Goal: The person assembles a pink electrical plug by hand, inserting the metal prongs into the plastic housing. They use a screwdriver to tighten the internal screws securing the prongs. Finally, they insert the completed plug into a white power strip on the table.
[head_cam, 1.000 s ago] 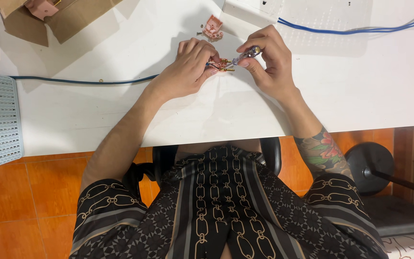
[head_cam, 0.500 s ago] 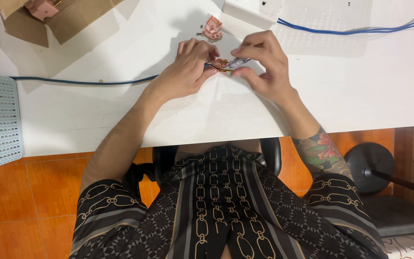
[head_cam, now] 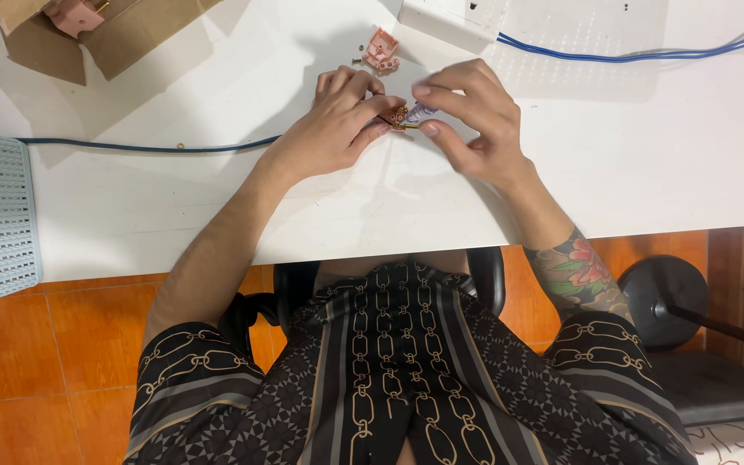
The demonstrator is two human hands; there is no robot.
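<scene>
Small part between both hands

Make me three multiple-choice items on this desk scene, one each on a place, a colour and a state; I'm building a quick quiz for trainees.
1. Where does the loose pink part lie?
A. On the white table beyond the hands
B. On the floor
C. In the person's lap

2. What colour is the cable at the upper right?
A. Red
B. Blue
C. Yellow

3. What is the right hand doing?
A. Lying flat, open
B. Hanging off the table
C. Pinching a small tool at the part the left hand holds

Answers: 1 A, it sits on the table past the fingers; 2 B, its strands are blue; 3 C, thumb and forefinger close on the tool.
</scene>
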